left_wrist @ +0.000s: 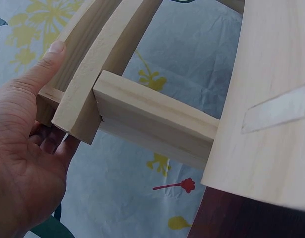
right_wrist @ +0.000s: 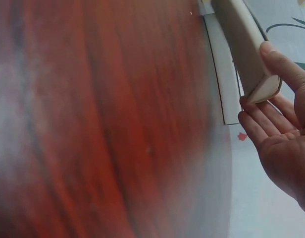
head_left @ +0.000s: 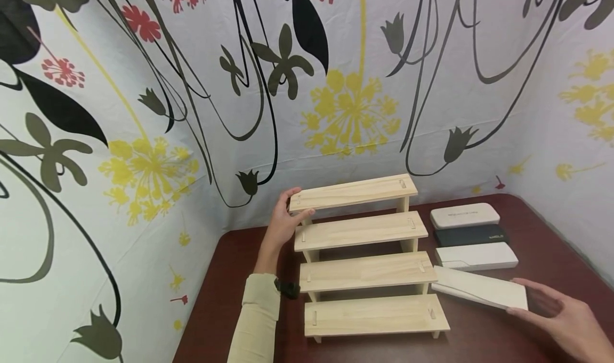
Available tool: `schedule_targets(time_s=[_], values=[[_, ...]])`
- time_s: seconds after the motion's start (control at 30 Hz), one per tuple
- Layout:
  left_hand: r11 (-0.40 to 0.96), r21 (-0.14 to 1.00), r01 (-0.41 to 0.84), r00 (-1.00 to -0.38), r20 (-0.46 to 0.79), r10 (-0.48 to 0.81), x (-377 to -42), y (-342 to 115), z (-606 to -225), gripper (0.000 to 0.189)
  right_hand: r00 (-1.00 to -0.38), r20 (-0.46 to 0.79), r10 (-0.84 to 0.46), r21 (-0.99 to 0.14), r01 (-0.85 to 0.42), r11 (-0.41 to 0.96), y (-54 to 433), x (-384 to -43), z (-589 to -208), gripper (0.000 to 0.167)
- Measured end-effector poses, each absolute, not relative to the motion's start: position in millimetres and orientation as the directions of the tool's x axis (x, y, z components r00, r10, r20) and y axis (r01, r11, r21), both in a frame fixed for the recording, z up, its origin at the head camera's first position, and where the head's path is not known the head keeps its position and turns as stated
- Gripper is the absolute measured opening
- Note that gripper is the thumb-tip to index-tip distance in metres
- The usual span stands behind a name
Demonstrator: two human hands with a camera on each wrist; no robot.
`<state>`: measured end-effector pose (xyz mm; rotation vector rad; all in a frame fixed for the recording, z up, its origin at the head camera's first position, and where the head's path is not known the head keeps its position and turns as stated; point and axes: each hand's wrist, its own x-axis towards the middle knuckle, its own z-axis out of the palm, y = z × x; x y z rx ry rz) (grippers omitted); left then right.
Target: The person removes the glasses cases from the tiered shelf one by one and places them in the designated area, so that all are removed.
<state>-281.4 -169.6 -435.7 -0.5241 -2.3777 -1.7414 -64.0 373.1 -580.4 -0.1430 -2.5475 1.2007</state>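
A stepped rack of pale wood (head_left: 360,272), built of several shelf boards, stands on the dark red table. My left hand (head_left: 283,219) grips the left end of its highest board, thumb over the front edge. In the left wrist view that hand (left_wrist: 24,158) wraps the end of a wooden bar (left_wrist: 83,106), part of the fingers hidden behind the wood. Right of the rack, my right hand (head_left: 571,315) pinches the near end of a white glasses case (head_left: 479,287). The right wrist view shows the thumb on one side of that case (right_wrist: 246,49) and fingers on the other.
Two white cases, one at the back (head_left: 465,216) and one in front (head_left: 477,255), lie right of the rack with a dark case (head_left: 472,235) between them. Flower-patterned cloth (head_left: 355,128) walls in the table (head_left: 479,336) behind and at both sides.
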Motion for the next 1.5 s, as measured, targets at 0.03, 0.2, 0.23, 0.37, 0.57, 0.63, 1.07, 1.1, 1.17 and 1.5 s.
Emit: schedule_targets(time_s=[0.03,0.2,0.23,0.37,0.57,0.63,1.07,1.1,1.17,1.5], values=[[0.265,0.897,0.353,-0.932,0.311,0.187,-281.5,-169.1,-435.5,0.077,-0.944,0.247,0.218,-0.767,-0.053,0.639,373.1,-63.6,-581.4,0.066],[0.272,0.900,0.340,-0.937,0.300,0.180,-281.1,-167.7,-434.6,0.076,-0.948,0.253,0.194,-0.768,-0.075,0.636,375.4,-64.3,-587.2,0.067],[0.279,0.897,0.341,-0.937,0.300,0.181,-281.0,-167.6,-434.4,0.076,-0.951,0.243,0.191,-0.769,-0.068,0.636,376.7,-65.3,-587.8,0.068],[0.283,0.892,0.351,-0.933,0.307,0.189,-280.0,-168.7,-434.7,0.077,-0.961,0.218,0.167,-0.751,-0.056,0.658,380.4,-68.1,-590.2,0.072],[0.257,0.901,0.350,-0.932,0.308,0.191,-279.6,-170.0,-434.8,0.075,-0.952,0.280,0.121,-0.688,-0.111,0.718,380.7,-69.9,-593.8,0.074],[0.257,0.900,0.353,-0.931,0.310,0.193,-280.0,-170.1,-434.8,0.075,-0.953,0.280,0.117,-0.661,-0.103,0.743,381.1,-71.8,-594.0,0.075],[0.294,0.885,0.360,-0.930,0.314,0.194,-280.3,-169.6,-434.0,0.077,-0.969,0.201,0.145,-0.525,0.019,0.851,381.5,-78.9,-593.6,0.085],[0.298,0.884,0.359,-0.930,0.313,0.193,-280.3,-169.6,-433.9,0.077,-0.970,0.192,0.147,-0.522,0.026,0.853,381.5,-78.8,-593.2,0.085],[0.302,0.883,0.359,-0.930,0.312,0.193,-280.3,-169.5,-433.5,0.078,-0.975,0.168,0.147,-0.514,0.041,0.857,381.7,-78.5,-592.1,0.087],[0.295,0.883,0.364,-0.927,0.315,0.202,-281.7,-170.3,-434.7,0.078,-0.983,0.116,0.145,-0.522,0.064,0.850,376.7,-77.4,-587.0,0.097]])
